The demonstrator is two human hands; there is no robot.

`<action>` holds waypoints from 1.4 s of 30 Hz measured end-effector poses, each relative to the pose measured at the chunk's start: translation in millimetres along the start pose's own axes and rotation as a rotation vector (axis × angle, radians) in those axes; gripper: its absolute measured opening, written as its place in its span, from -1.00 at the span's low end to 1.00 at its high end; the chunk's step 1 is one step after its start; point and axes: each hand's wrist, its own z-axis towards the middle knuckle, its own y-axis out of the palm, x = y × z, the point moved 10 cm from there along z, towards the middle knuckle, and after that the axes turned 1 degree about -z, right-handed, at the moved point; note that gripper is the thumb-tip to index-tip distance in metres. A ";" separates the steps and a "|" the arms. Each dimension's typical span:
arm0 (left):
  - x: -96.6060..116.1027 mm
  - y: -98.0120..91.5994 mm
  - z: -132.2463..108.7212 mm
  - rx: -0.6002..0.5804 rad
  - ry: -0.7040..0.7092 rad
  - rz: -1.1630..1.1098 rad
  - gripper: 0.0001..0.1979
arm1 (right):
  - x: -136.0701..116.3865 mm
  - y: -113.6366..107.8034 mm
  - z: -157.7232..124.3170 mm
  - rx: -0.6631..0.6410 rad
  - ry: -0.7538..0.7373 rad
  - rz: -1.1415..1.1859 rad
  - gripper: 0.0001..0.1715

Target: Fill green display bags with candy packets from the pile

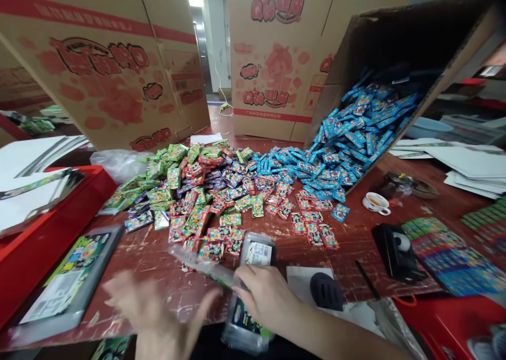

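Note:
My right hand is closed on the end of a clear plastic sleeve, which extends left and is blurred. Beneath that hand lies a clear pack with a black, green and white label, near the table's front edge. My left hand is smeared by motion, its fingers spread and holding nothing, left of the sleeve. Just beyond both hands is a heap of small green, red and purple packets. Another clear pack with a similar label lies at the left.
Blue packets spill from a tipped carton at the right. Two printed cartons stand behind. A red bin is at left; a cup, black tape dispenser and packet sheets sit at right.

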 end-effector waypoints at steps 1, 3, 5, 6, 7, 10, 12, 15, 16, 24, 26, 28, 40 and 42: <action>10.8 8.7 2.8 -0.121 0.119 0.031 -0.50 | 0.2 -3.9 8.2 -0.048 -0.071 -0.006 -0.88; 24.8 25.5 1.9 -0.343 0.311 0.080 -0.63 | 14.1 -15.9 31.9 -0.115 -0.184 0.076 -0.75; 21.0 30.5 3.7 -0.427 0.339 0.102 -0.72 | 61.1 -37.5 67.1 -0.037 -0.090 0.146 -0.53; 12.2 28.7 7.5 -0.413 0.281 0.111 -0.75 | 100.6 -57.1 83.3 0.138 0.084 0.140 -0.45; 1.4 26.1 10.7 -0.386 0.205 0.120 -0.75 | 127.7 -62.5 97.4 0.187 0.147 0.133 -0.37; -26.9 22.4 11.0 -0.322 0.023 0.130 -0.65 | 188.4 -59.2 123.1 0.263 0.265 0.131 -0.35; -40.5 21.9 7.6 -0.294 -0.076 0.144 -0.62 | 206.9 -51.4 125.7 0.288 0.277 0.157 -0.49; -51.6 25.0 1.8 -0.321 -0.212 0.122 -0.65 | 206.4 -46.9 115.6 0.318 0.242 0.247 -0.70; -51.8 28.9 -0.5 -0.363 -0.247 0.068 -0.66 | 200.1 -48.0 110.0 0.326 0.231 0.280 -0.71; -33.8 48.5 -9.0 -0.540 -0.399 -0.351 -0.75 | 72.1 -72.0 52.5 0.444 -0.052 0.868 -0.65; -29.1 50.0 -8.2 -0.544 -0.392 -0.383 -0.75 | 51.8 -75.7 44.8 0.447 -0.089 0.787 -0.76; -24.9 51.5 -8.2 -0.552 -0.382 -0.407 -0.74 | 42.2 -77.7 40.6 0.428 -0.108 0.681 -0.82; -5.7 63.2 -11.9 -0.629 -0.285 -0.299 -0.73 | 10.4 -67.0 33.8 0.161 -0.244 0.383 -0.82; -1.1 68.9 -15.3 -0.678 -0.257 -0.249 -0.75 | 16.3 -56.4 37.1 0.007 -0.186 0.416 -0.84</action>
